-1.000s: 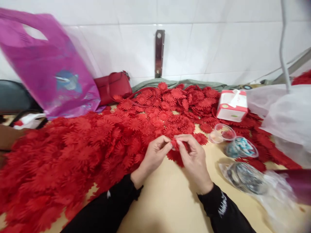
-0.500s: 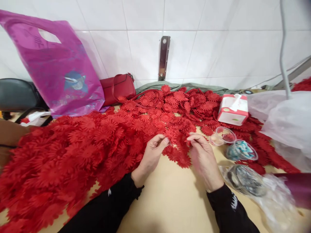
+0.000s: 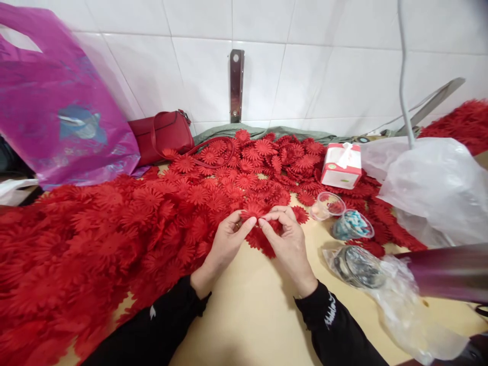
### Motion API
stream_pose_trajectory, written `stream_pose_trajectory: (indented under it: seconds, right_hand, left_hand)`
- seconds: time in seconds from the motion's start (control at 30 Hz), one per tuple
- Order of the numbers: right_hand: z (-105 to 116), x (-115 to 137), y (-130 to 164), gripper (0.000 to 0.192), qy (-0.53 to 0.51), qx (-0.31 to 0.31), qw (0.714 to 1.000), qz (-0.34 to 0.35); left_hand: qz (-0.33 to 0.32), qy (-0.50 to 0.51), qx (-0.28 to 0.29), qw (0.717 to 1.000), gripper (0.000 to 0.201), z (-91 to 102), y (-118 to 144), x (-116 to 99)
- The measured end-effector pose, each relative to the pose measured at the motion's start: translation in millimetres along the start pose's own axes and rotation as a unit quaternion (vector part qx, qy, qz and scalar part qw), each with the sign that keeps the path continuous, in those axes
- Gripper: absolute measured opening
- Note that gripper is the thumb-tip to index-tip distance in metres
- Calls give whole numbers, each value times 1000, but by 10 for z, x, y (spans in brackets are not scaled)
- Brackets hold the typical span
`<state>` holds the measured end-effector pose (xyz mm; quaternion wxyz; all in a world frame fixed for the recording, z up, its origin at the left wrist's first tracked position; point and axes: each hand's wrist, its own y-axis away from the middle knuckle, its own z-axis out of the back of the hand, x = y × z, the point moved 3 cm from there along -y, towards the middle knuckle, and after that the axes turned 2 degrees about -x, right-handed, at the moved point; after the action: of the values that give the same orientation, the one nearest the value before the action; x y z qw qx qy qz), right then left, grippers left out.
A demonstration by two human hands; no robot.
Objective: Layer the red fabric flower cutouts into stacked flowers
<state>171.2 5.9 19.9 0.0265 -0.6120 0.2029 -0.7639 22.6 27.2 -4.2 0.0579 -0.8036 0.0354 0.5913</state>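
**A:** Head view shows both hands meeting at the middle of the frame. What are they on?

**B:** The left hand (image 3: 227, 239) and right hand (image 3: 286, 239) have fingertips pinched together on one small red fabric flower (image 3: 254, 209), held just above the table (image 3: 247, 315) at the near edge of the big heap of red flowers (image 3: 125, 223). Thumb and forefinger of each hand close on it from either side, so the piece stays flat and facing up toward the camera, I judge for fine finger work.

**A:** Why so close to the heap?

**B:** Probably so a flower can be drawn from the pile with a short reach. The heap spreads across the left and centre of the frame, leaving bare table only in front of the black sleeves.

**A:** And to the right?

**B:** Two clear plastic cups (image 3: 328, 205) sit just right of the right hand, one with blue and white bits (image 3: 353, 223) in it, near enough to dip into. A tissue box (image 3: 341, 165) stands behind them, a clear plastic bag (image 3: 430, 188) at centre right.

**A:** The upper left?

**B:** A purple plastic bag (image 3: 57, 112) leans on the tiled wall, a red handbag (image 3: 162, 134) beside it, both clear of the hands.
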Motion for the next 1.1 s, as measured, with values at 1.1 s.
stream_pose_trajectory:
  seconds: [1.1]
  right_hand:
    - [196,-131,-94,28,-60,-65,993,-80]
  left_hand:
    - [-57,-81,3,995,40,-32,83,-210]
